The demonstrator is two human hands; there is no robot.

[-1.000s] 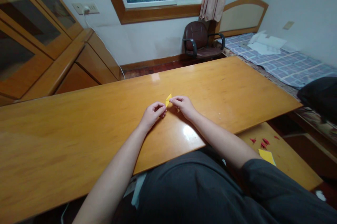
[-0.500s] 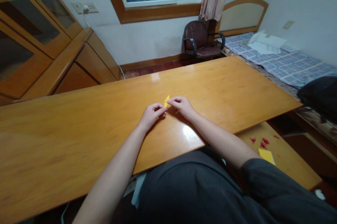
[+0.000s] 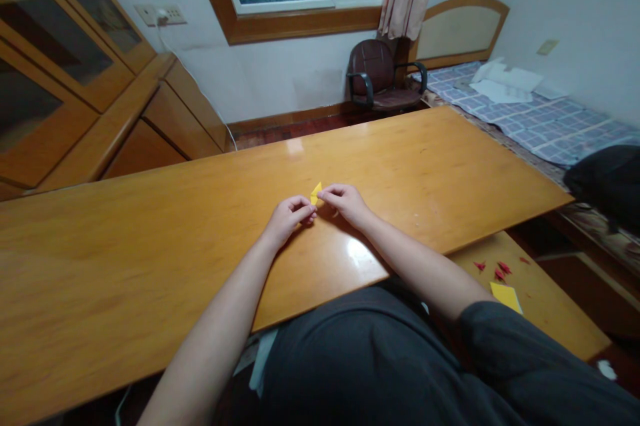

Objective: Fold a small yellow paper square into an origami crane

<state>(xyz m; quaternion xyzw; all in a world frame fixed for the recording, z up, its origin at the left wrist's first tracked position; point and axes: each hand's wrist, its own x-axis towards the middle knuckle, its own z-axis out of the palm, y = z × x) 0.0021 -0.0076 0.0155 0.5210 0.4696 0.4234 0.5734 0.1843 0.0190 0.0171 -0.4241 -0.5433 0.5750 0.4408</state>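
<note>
Forearms [image 3: 213, 316] converge, left fingers [image 3: 304, 213] and right fingers [image 3: 330, 197] pinched close together.

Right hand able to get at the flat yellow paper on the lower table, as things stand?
Probably, if its grip opens: the right hand pinches a folded yellow piece. The flat yellow paper shows just past the right sleeve, nothing visible on top.

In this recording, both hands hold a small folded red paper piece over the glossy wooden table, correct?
Not red: the head view shows the left hand and right hand holding a small folded yellow paper piece over the glossy wooden table.
</note>
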